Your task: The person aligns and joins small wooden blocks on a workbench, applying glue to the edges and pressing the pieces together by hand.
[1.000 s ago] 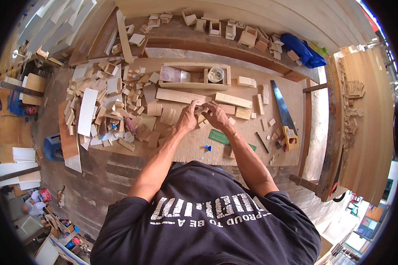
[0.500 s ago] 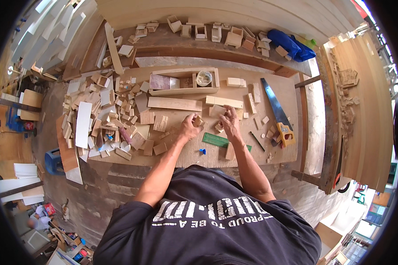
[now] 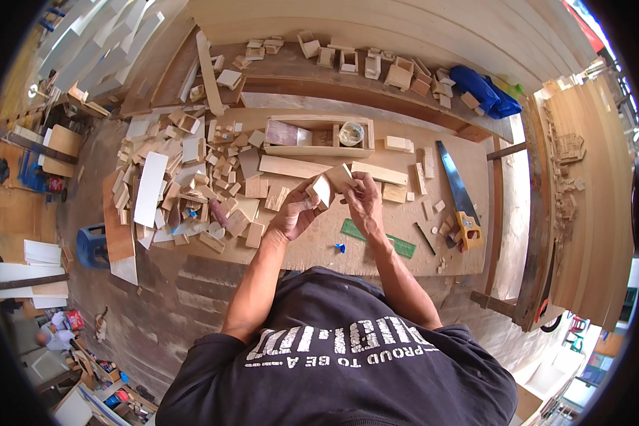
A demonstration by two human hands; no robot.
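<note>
My left hand is closed on a small pale wooden block over the middle of the bench. In my right hand, a flat square wood piece is pinched between the fingers. The two pieces meet or nearly meet at their edges; whether they touch I cannot tell. Under my right wrist lies a green ruler, with a small blue scrap to its left. Just beyond my hands are a long wood strip and a second strip.
Wood offcuts heap over the bench's left side. A divided wooden box with a round tub stands at the back. A handsaw and a dark thin stick lie right. Small wooden boxes line the back shelf.
Both hands have come up and closer together, bringing the block and the flat piece edge to edge. The whole view has shifted slightly, so the bench appears farther right.
</note>
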